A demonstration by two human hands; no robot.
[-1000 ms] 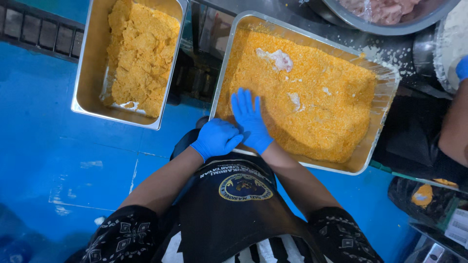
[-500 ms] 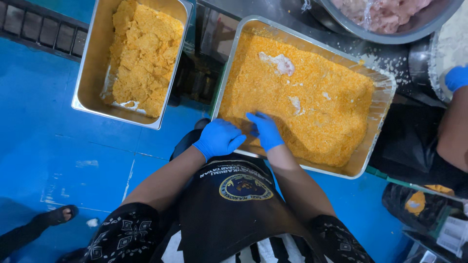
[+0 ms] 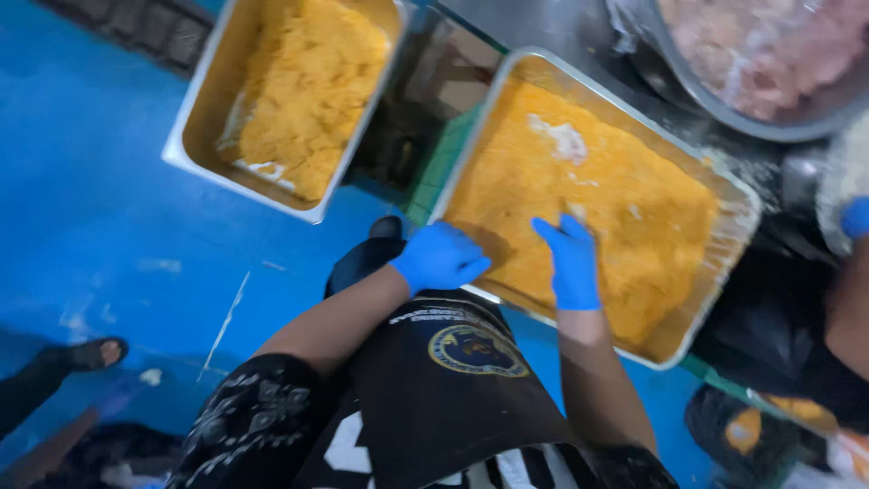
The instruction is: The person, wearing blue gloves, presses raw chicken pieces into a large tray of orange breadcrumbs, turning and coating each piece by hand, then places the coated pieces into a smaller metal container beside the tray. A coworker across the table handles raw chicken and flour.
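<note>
Floor: bright blue floor underfoot, scuffed with pale marks, with steel worktop at the upper right.
Left fingers: the left hand, in a blue glove, has its fingers curled together into a loose fist at the near rim of the big tray; I cannot tell whether anything is pinched inside.
Right fingers: the right hand, also blue-gloved, lies flat with fingers straight and close together, palm down on the orange crumb.
Arms: both forearms are bare and reach forward from a black apron, the left bent in from the elbow, the right nearly straight.
Trays: two steel ones. The large tray in front holds a wide bed of orange crumb with a white patch near the far end; the second tray, well apart to the left, holds a lumpier heap.
Bowls: one, a metal bowl of pale pink meat at the top right.
Other people: one blue-gloved hand at the right edge; one sandalled foot at lower left.
Change: half a second ago the right hand was curled at the rim beside the left; it has since stretched out flat further into the crumb.
</note>
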